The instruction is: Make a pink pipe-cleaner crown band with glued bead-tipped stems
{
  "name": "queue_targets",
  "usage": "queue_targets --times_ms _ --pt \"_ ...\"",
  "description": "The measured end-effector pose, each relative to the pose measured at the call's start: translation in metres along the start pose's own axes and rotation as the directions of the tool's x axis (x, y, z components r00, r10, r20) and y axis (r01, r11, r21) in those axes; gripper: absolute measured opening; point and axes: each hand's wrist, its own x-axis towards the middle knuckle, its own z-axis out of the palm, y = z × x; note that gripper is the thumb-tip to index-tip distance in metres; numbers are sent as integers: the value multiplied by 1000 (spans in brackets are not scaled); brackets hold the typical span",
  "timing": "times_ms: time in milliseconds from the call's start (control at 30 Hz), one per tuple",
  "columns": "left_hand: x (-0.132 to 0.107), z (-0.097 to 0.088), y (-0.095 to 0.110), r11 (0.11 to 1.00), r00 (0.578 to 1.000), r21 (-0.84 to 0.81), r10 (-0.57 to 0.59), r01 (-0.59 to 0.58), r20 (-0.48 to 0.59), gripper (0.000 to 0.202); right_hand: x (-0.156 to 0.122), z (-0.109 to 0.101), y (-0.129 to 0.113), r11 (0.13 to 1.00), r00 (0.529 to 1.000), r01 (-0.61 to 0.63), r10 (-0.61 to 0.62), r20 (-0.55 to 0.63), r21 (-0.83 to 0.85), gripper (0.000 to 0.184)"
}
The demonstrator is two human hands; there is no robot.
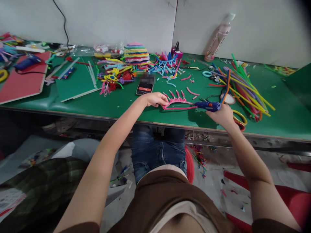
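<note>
My left hand (155, 99) pinches the left end of a pink pipe-cleaner crown (179, 100), a curved band with several upright prongs along its top and a straight strip below. Wrapped around the handle of a blue glue gun (208, 105) is my right hand (224, 116). The gun's nozzle points left, at the right part of the crown; whether it touches cannot be told. Behind my left hand lies a phone (144, 89). Short pink pipe-cleaner pieces (192, 91) are scattered just beyond the crown.
Long coloured pipe cleaners (250, 90) lie at right, near yellow-handled scissors (240, 117). A bottle (218, 38) leans on the wall. At the back are a striped stack (136, 54) and a blue pipe-cleaner crown (166, 63). Another glue gun (28, 61) rests on a red board (26, 81).
</note>
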Motion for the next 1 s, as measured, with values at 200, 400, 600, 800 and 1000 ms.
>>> queue_targets --times_ms 200,400,600,800,1000 --pt "1 0 -1 1000 1000 -7 1 -1 -1 14 -1 -2 5 1000 1000 7 -7 9 1 23" --pt "2 -1 -2 1000 1000 -5 8 -8 -2 14 -2 -3 7 999 1000 23 -22 15 -23 22" --pt "2 -1 -2 1000 1000 12 11 -11 5 15 -3 -4 10 997 1000 0 2 22 -78 25" --pt "1 0 -2 1000 1000 4 3 -3 0 17 -4 -8 10 986 998 -23 31 47 -162 24" --pt "0 1 0 1000 1000 -15 0 0 -1 16 -7 -13 10 980 998 -29 41 55 -198 24"
